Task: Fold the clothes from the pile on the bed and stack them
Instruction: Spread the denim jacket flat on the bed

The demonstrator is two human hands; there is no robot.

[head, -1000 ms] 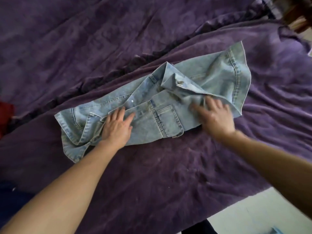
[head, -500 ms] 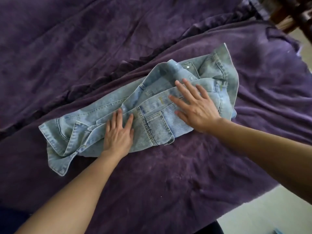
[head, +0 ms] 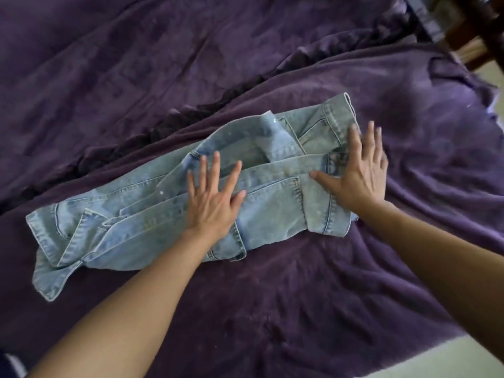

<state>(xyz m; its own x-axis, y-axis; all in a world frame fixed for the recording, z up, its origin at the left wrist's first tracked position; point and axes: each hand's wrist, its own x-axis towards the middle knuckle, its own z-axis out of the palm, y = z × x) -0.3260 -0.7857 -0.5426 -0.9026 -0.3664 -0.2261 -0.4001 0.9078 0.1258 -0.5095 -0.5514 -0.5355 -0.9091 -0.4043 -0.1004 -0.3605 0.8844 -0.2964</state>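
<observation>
From my feed, the denim jacket (head: 174, 214) lies folded lengthwise across the purple blanket (head: 300, 296), its loose end trailing far left. My left hand (head: 212, 203) presses flat on its middle, fingers spread, gripping nothing. My right hand (head: 357, 175) lies flat and open on the jacket's right end.

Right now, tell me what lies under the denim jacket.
The denim jacket lies on the purple blanket, which shows all around it. The left hand and right hand press flat on top. Anything else beneath the denim is covered from view.
</observation>
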